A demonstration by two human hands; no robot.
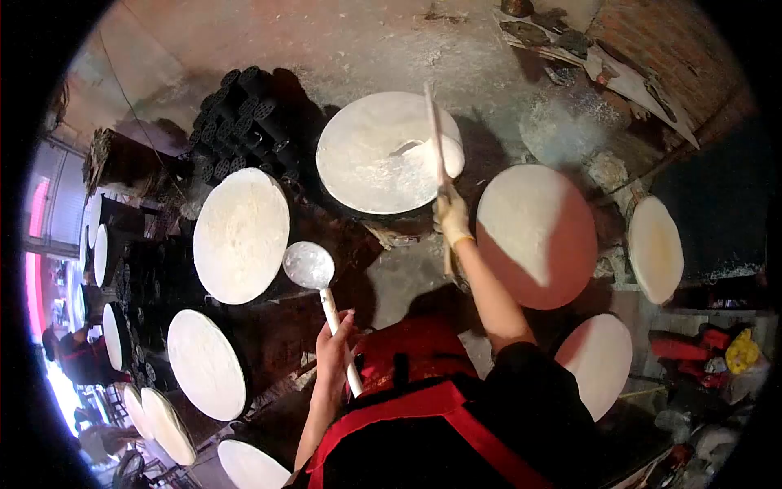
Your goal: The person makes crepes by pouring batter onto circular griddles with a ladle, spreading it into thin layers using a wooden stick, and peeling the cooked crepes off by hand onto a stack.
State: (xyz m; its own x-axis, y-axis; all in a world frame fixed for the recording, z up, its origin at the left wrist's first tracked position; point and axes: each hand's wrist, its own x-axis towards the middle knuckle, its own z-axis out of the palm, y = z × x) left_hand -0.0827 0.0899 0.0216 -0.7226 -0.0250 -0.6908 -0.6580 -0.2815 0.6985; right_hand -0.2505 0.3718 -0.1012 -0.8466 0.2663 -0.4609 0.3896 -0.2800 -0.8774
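My left hand point(331, 346) is wrapped round the pale handle of a ladle point(309, 265), whose round bowl is whitish and points away from me. In my right hand point(452, 215), which wears a light glove, a long wooden stick point(434, 130) is gripped. The stick reaches over the right part of a round griddle point(358, 155) covered with a thin white layer. A thicker white patch point(450, 159) lies beside the stick; whether it is batter or a tool's head I cannot tell.
More white-covered rounds surround me, at left point(242, 236), lower left point(206, 364), right point(536, 236) and far right point(656, 249). Black coal briquettes point(244, 122) are stacked behind. A person point(81, 354) is at far left. A red and yellow pile point(717, 352) lies at right.
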